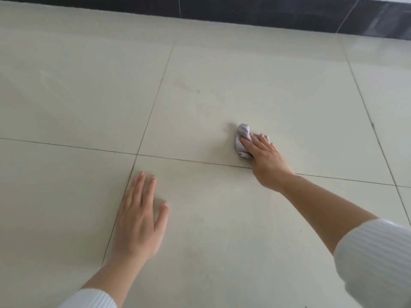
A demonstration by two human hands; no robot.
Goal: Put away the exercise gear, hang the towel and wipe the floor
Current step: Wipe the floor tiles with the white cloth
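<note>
Pale floor (255, 85) tiles fill frame. My right hand (264, 156) presses flat on a soft, light, crumpled cloth (242, 138), centre-right; left hand (139, 215) open, bracing lower left.

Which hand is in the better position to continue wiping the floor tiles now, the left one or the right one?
The right hand. It already presses the crumpled cloth onto the floor with the arm stretched forward. The left hand lies flat and empty on the tile, seemingly as support.

Right hand (264, 158) on cloth (242, 138) on floor (222, 230), left hand (140, 216) nearer, left
</note>
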